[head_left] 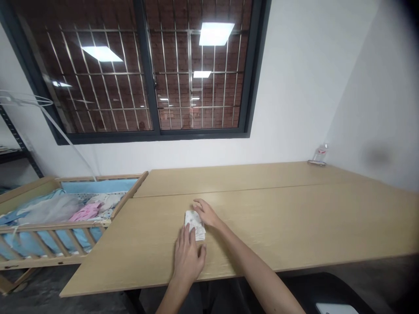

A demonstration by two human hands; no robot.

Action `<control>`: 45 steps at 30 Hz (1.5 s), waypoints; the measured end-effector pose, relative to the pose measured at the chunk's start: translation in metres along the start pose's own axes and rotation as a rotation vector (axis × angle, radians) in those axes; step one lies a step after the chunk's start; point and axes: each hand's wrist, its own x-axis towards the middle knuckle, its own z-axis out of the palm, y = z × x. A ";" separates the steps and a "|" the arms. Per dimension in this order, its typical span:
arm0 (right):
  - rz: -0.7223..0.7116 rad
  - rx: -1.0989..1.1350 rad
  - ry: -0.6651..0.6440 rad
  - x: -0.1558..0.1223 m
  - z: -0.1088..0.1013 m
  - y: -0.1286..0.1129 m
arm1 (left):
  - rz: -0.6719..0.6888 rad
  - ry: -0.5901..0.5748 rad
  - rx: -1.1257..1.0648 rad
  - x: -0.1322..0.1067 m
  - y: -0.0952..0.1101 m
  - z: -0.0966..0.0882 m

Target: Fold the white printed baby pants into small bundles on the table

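A small folded white cloth (pixel 197 233) with a faint print lies on the wooden table (pixel 278 226), in front of me. Its exact kind does not show. My left hand (pixel 188 255) rests over its lower left part, fingers stretched out and the thumb apart. At the cloth's upper right edge is my right hand (pixel 207 213), its fingers extended to the left and slightly bent. The right fingertips reach past the top of the cloth, and the palm side of that hand is hidden.
A wooden crib (pixel 94 224) with blue lining, holding pink and white fabrics, stands left of the table. A clear bottle (pixel 321 151) is in the far right corner, by a thin flat object (pixel 316 162). A barred window (pixel 196 78) is above. A dark chair (pixel 314 288) stands at the lower right.
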 end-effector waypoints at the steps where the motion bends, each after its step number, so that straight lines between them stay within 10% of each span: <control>1: -0.057 -0.041 -0.043 -0.004 -0.004 -0.010 | 0.028 -0.019 -0.007 -0.004 0.002 0.004; 8: -0.409 -0.220 -0.459 -0.049 -0.015 -0.064 | 0.016 -0.052 0.030 -0.010 0.016 0.013; 17: -0.308 -0.245 -0.679 -0.054 -0.015 -0.029 | 0.003 -0.057 0.050 -0.017 0.015 0.018; 26: -0.232 -0.326 -0.531 0.000 -0.012 0.019 | -0.024 -0.041 0.027 -0.018 0.013 0.022; 35: -0.242 -0.343 -0.453 -0.009 -0.008 0.024 | -0.026 -0.056 -0.044 -0.017 0.013 0.020; 40: 0.045 -0.095 -0.027 -0.016 -0.008 0.037 | -0.206 0.054 -0.055 -0.007 0.005 0.005; 45: 0.075 0.078 0.258 -0.018 -0.008 0.046 | -0.401 -0.101 0.085 0.021 -0.014 -0.012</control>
